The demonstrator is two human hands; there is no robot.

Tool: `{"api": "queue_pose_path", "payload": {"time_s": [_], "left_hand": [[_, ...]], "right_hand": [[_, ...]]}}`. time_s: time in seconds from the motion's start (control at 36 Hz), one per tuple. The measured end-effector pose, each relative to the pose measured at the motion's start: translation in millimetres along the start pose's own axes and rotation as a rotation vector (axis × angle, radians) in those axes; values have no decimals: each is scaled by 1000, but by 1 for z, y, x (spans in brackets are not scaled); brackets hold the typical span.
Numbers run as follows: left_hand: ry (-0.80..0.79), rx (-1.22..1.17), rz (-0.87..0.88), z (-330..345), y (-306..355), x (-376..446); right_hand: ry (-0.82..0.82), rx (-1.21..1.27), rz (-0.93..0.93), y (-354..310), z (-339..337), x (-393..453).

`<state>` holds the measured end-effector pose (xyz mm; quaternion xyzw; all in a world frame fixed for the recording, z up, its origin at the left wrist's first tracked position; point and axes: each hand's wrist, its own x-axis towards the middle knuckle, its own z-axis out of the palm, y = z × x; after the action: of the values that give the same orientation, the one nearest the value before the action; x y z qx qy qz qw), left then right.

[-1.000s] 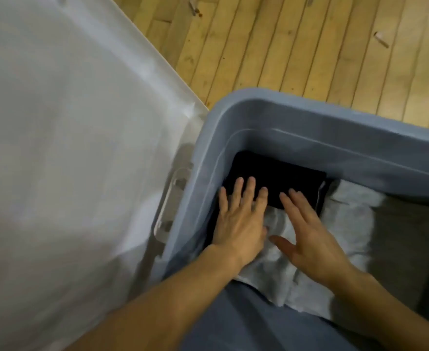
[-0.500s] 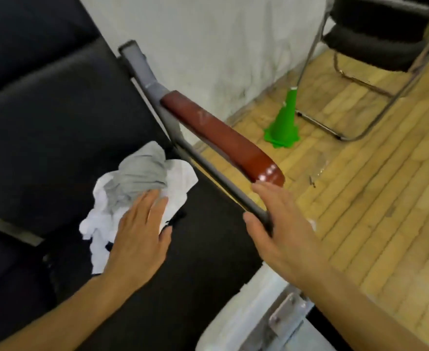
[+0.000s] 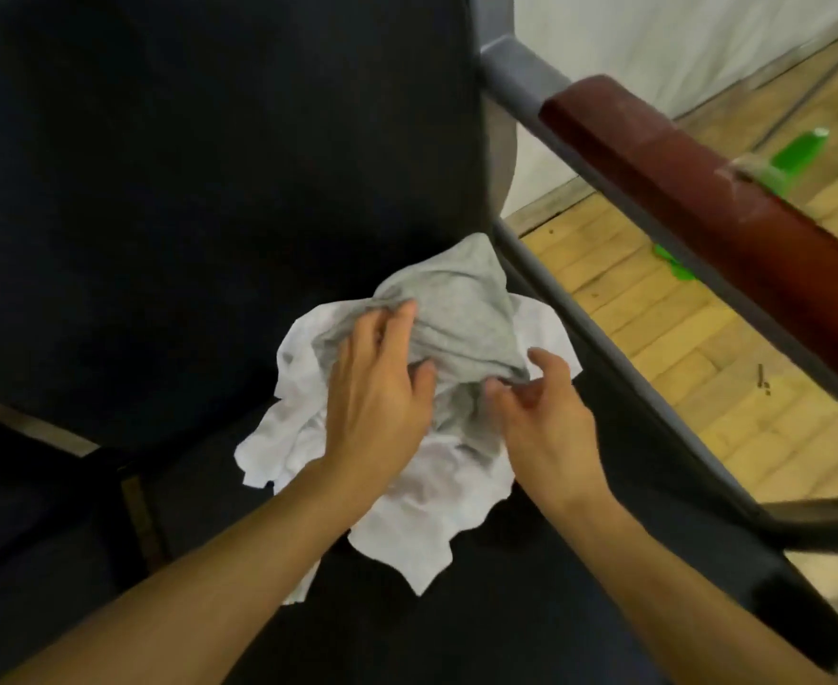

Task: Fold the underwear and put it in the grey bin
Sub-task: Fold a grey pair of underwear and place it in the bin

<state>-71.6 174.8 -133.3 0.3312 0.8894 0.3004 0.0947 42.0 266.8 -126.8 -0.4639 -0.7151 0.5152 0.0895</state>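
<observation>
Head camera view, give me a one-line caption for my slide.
Both hands, left hand and right hand, gather crumpled grey underwear lying on white garments on a dark chair seat.

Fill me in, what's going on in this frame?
A person is picking laundry off a black chair seat. The left hand grips a crumpled grey garment that lies on top of crumpled white fabric. The right hand pinches the grey garment's lower edge. Nothing is folded yet, and the grey bin is out of view.
</observation>
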Motion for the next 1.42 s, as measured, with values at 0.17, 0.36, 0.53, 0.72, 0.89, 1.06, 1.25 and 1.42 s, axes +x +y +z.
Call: {"api": "queue_pose_path", "payload": {"time_s": [0.17,0.36,0.53,0.72,0.89,1.06,1.25,1.42], "left_hand": [[2,-79,-50,-8,-16,21],[90,-495,-155,-83,24,2],[169,-682,-120,-259,90,-28],[238,-453,-138,-470,196,-126],[178,-175,-28,-632,235,-214],[27,459,12,-745,239,-292],[369,-3,83,-853,224,-377],[439,-547,149,-924,192,-426]], "right_hand": [[122,3,-131,-27,20,16],[87,120,-325,-108,-18,-16],[18,88,-479,-208,-78,-90],[-143,-64,-713,-371,-144,-243],[-466,-211,-927,-483,-184,-355],[-814,-421,-894,-569,-205,-452],[-751,-594,-1096,-629,-172,-535],[-688,-323,-1120,-667,-135,-580]]}}
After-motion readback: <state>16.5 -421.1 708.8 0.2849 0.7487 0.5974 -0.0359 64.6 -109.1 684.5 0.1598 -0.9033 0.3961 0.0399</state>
